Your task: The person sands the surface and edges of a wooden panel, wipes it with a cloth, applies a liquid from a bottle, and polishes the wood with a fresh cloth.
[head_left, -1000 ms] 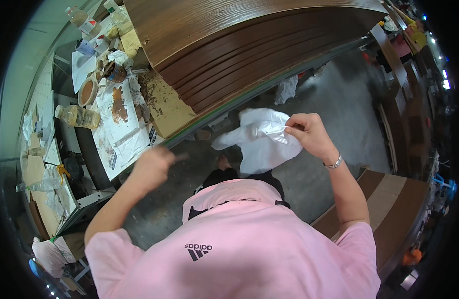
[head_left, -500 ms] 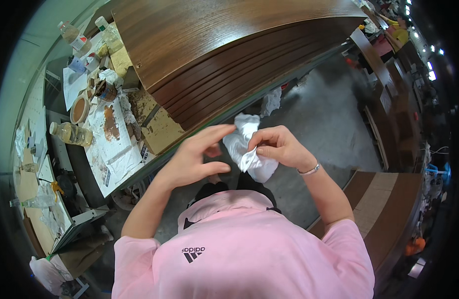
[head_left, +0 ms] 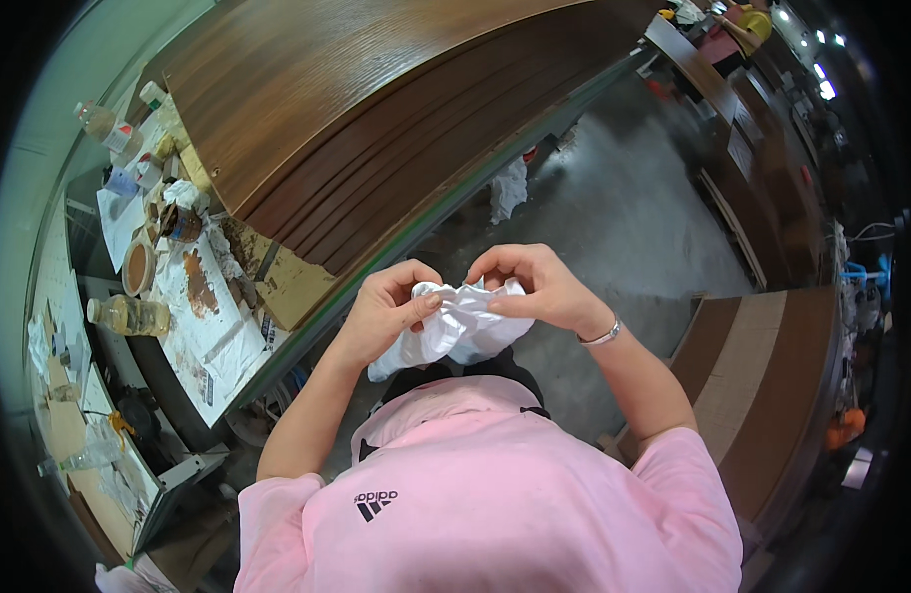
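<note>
Both hands are raised in front of my chest, bunching a white cloth [head_left: 451, 331] between them. My left hand [head_left: 388, 306] pinches its left side with thumb and fingers. My right hand [head_left: 535, 289], with a silver bracelet on the wrist, grips the cloth's upper right part. The cloth is crumpled into a wad, and a loose end hangs down on the left. Just beyond the hands lies a stack of dark brown wooden panels [head_left: 376, 119].
A messy workbench [head_left: 204, 326] at the left carries stained paper, a bowl of brown paste [head_left: 136, 267], plastic bottles [head_left: 129, 314] and small jars. Another white rag [head_left: 508, 188] lies on the grey concrete floor. A lighter wooden bench [head_left: 762, 395] stands at the right.
One second ago my hands were apart, the right holding the cloth spread out. They have come together and crumpled the cloth into a wad between them.
</note>
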The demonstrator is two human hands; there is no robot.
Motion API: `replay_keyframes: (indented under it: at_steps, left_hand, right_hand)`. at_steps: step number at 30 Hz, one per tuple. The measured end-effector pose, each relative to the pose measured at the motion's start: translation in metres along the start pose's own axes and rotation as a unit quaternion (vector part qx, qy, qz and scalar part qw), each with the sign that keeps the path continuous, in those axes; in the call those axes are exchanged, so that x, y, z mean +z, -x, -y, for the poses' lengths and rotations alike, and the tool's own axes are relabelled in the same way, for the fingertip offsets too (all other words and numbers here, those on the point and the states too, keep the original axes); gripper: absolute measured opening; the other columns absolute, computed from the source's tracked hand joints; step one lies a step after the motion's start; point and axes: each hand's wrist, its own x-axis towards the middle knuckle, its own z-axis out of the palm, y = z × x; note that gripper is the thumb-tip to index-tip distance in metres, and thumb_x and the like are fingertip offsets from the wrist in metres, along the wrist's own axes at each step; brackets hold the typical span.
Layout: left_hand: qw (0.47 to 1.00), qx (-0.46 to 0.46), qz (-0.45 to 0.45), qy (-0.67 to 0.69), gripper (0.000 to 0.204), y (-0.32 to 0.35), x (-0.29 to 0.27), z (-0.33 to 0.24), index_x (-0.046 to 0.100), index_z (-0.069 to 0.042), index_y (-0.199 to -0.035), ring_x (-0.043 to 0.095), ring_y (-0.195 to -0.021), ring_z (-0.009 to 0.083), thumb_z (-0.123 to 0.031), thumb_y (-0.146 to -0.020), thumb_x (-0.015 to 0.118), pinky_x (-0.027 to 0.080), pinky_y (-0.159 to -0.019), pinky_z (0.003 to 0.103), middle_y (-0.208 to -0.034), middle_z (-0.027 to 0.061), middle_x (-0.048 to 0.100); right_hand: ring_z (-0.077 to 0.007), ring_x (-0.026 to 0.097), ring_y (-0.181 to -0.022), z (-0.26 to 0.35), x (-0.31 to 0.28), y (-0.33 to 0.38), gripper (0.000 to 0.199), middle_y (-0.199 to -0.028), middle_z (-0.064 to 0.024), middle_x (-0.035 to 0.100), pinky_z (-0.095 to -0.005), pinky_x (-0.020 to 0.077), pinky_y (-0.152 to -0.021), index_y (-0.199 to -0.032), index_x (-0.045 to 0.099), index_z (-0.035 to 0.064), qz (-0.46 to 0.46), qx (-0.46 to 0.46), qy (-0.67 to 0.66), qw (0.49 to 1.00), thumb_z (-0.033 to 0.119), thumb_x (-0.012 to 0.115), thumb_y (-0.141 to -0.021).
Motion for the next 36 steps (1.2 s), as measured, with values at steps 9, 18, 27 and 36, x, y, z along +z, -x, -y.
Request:
replay_keyframes:
  at_steps: [9,18,27,36]
  left_hand:
    - [0.994,-0.021,0.047,-0.099,0.011,-0.013,0.022,0.016,0.071,-0.001,-0.093,0.047,-0.065,0.0032,-0.010,-0.086,0.072,0.036,-0.057,0.021,-0.079,-0.0036,0.061]
    - [0.999,0.012,-0.030,0.027,0.013,-0.031,0.065,0.031,0.069,0.001,-0.085,0.052,-0.070,0.0058,-0.012,-0.087,0.071,0.040,-0.063,0.022,-0.077,-0.0005,0.062]
    - [0.997,0.038,-0.058,0.023,0.018,-0.099,0.180,0.048,0.065,-0.001,-0.080,0.045,-0.065,0.0039,-0.016,-0.090,0.068,0.035,-0.058,0.022,-0.070,-0.0041,0.057]
    - [0.980,-0.102,0.149,-0.077,0.024,-0.150,0.263,0.062,0.071,0.001,-0.093,0.056,-0.075,0.0071,-0.021,-0.084,0.076,0.044,-0.070,0.023,-0.081,0.0001,0.066]
  right_hand:
    - [-0.0062,0.048,-0.067,-0.004,0.015,0.022,0.020,-0.069,-0.0003,0.059,-0.0254,0.0402,-0.058,-0.081,0.066,-0.0039,-0.036,0.067,0.136,0.988,0.014,0.075,-0.083]
    - [-0.0164,0.041,-0.052,-0.009,-0.002,0.053,0.022,-0.060,-0.0094,0.048,-0.0323,0.0345,-0.049,-0.072,0.058,-0.0023,-0.068,-0.059,0.243,0.966,0.010,0.070,-0.086]
    - [-0.0293,0.049,-0.052,-0.015,-0.074,0.140,0.028,-0.063,-0.0111,0.050,-0.0369,0.0397,-0.048,-0.065,0.051,0.0016,-0.199,-0.182,0.366,0.891,0.012,0.069,-0.083]
    - [-0.0171,0.044,-0.053,-0.030,-0.178,0.230,0.017,-0.062,-0.0075,0.048,-0.0331,0.0348,-0.050,-0.078,0.063,-0.0022,-0.169,-0.129,0.204,0.956,0.011,0.069,-0.087]
